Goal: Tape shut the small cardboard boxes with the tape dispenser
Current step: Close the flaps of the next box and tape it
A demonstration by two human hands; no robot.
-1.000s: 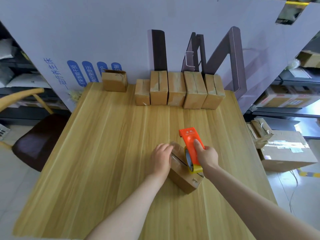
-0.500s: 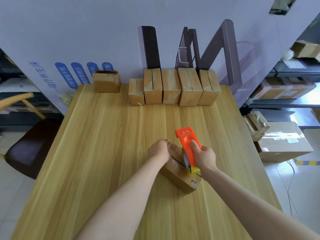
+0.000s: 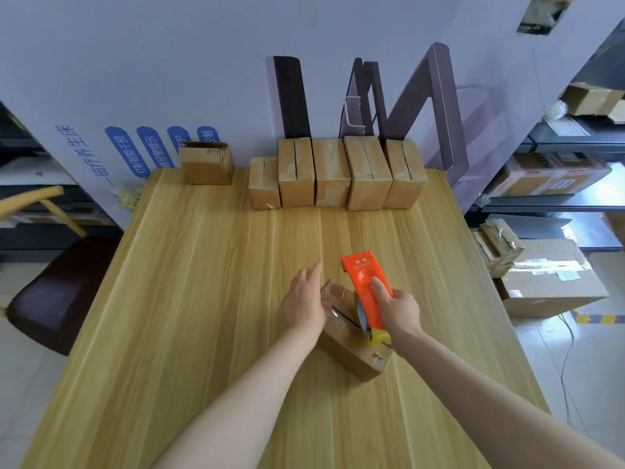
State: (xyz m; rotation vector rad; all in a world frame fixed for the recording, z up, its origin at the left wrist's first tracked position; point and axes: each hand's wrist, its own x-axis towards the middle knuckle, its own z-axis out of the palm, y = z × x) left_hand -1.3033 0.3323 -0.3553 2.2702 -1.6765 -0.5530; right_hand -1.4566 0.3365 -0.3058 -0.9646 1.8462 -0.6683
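A small cardboard box (image 3: 351, 350) lies at an angle on the wooden table (image 3: 203, 299), right of centre. My right hand (image 3: 397, 309) grips the orange tape dispenser (image 3: 367, 289) over the box's top, its yellow roll end toward me. My left hand (image 3: 304, 301) rests against the box's far left end with fingers stretched forward, beside a loose length of clear tape (image 3: 333, 294). Most of the box's top is hidden by both hands and the dispenser.
Several small boxes (image 3: 334, 174) stand in a row at the table's far edge, with one more box (image 3: 206, 162) apart at the far left. A dark chair (image 3: 57, 296) stands left of the table. Larger cartons (image 3: 548, 279) sit on the floor to the right.
My left hand has gone from curled on the box's end to fingers stretched forward. The dispenser and my right hand stay over the box.
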